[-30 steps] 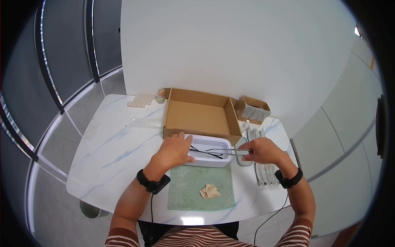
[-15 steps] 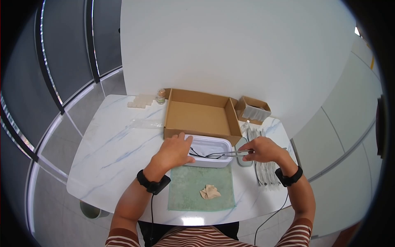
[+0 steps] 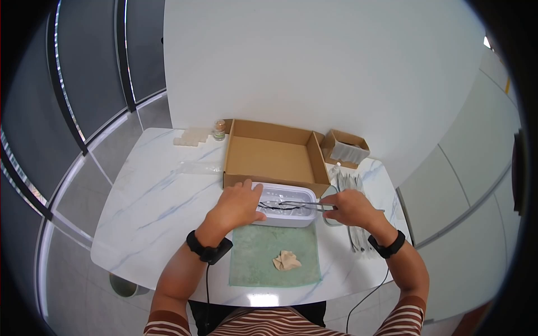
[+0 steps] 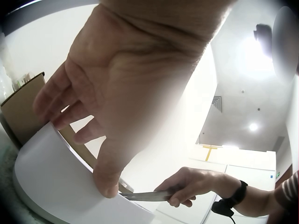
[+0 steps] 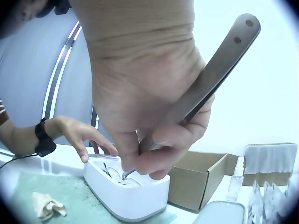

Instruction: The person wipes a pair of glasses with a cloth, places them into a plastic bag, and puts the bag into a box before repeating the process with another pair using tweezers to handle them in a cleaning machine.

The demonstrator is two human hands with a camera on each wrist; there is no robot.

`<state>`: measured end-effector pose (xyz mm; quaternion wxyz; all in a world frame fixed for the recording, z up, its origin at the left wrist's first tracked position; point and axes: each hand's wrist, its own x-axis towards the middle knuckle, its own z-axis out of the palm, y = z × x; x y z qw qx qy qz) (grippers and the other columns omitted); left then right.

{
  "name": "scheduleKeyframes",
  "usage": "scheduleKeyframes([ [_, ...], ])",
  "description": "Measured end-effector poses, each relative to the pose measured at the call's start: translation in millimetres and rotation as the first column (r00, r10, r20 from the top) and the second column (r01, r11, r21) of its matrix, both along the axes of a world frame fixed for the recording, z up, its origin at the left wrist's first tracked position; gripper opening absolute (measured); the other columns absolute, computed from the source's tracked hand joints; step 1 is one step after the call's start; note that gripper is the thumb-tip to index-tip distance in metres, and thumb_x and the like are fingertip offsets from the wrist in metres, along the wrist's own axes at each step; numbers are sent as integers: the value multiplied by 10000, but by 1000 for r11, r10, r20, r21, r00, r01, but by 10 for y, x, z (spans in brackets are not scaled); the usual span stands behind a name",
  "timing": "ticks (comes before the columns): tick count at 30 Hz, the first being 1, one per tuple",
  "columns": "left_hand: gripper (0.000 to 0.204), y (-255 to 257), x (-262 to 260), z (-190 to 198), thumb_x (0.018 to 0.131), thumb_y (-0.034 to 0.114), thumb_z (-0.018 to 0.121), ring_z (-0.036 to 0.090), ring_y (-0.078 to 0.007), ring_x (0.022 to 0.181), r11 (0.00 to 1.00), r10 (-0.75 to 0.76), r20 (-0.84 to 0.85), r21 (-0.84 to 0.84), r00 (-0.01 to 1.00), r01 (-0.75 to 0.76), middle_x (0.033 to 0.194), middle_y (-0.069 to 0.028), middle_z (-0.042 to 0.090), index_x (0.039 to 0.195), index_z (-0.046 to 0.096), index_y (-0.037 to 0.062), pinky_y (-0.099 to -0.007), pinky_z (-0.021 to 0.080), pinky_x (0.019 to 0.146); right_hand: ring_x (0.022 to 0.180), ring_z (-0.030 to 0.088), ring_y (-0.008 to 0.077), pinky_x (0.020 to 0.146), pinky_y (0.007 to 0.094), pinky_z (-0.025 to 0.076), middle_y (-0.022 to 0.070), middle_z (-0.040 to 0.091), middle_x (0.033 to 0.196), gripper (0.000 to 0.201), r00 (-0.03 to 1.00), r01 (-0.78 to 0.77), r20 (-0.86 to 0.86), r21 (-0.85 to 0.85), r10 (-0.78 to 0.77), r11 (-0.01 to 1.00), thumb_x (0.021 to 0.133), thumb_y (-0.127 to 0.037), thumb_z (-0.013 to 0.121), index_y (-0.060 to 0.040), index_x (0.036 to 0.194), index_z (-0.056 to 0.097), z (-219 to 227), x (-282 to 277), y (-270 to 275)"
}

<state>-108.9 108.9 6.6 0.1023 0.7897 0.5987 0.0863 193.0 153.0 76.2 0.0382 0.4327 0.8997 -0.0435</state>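
A white tub (image 3: 283, 221) with a lilac rim stands at the far edge of a green cloth. In it lies a thin black item (image 3: 270, 208) with long, slender parts, like the arms of eyeglasses. My left hand (image 3: 237, 206) spans the tub's left end, its thumb at the near rim and its spread fingers on the far rim. My right hand (image 3: 357, 209) pinches long metal tweezers (image 5: 215, 70) near the tub's right end. Their tips reach down into the tub, beside the black item in the head view; the right wrist view partly hides them behind fingers.
A crumpled beige cloth (image 3: 287, 260) lies on the green cloth (image 3: 252, 263). Behind the tub sits an open cardboard box (image 3: 274, 159). To the right are a grey lid-like tray (image 5: 222, 213), a small spray bottle (image 5: 235, 182), several clear packets (image 3: 358, 238) and a smaller box (image 3: 343, 147).
My right hand has shifted left and the tweezers reach further into the tub. The black item has changed its lie, and ripples now show around it. My left hand stays put.
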Motion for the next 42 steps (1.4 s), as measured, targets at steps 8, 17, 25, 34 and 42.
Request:
scheduleKeyframes([
  [8, 803, -6, -10, -25, 794, 450, 821, 608, -378, 1166, 1000, -3, 7, 18, 1000, 2, 1308, -210, 566, 1417, 538, 30, -460, 521, 960, 772, 696, 331, 718, 425, 537, 145, 729, 807, 389, 1000, -14, 28, 18, 14, 1000, 809, -266, 815, -130, 1169, 757, 294, 82, -48],
  [17, 792, -4, -2, -19, 787, 448, 826, 610, -385, 1160, 1000, 4, 7, 17, 1000, -4, 1288, -219, 574, 1396, 550, 22, -462, 520, 959, 842, 699, 338, 759, 437, 546, 134, 737, 833, 381, 988, 22, 150, 51, -30, 998, 803, -274, 818, -154, 1160, 761, 481, 99, 22],
  [25, 746, -8, -15, -14, 804, 430, 811, 596, -390, 1176, 1000, -10, 20, 7, 1000, 10, 1262, -221, 581, 1373, 560, 18, -467, 513, 965, 816, 702, 311, 747, 426, 542, 115, 737, 825, 379, 985, -18, 172, 39, 11, 999, 802, -262, 809, -163, 1165, 763, 415, 55, 192],
  [34, 757, 4, -14, -19, 805, 423, 814, 592, -387, 1184, 1000, -13, 13, -7, 1000, 13, 1267, -217, 579, 1386, 549, 16, -461, 510, 972, 889, 701, 343, 803, 446, 543, 151, 740, 891, 370, 978, 0, 209, -19, 4, 1000, 817, -294, 788, -184, 1169, 762, 290, -108, 284],
  [42, 769, -3, -12, -13, 806, 419, 815, 593, -384, 1179, 1000, -4, 18, -10, 1000, 5, 1261, -211, 580, 1401, 542, 15, -461, 508, 975, 779, 699, 296, 723, 409, 543, 93, 727, 792, 385, 980, -79, 183, 30, 73, 996, 821, -293, 794, -172, 1184, 757, 234, -99, 393],
])
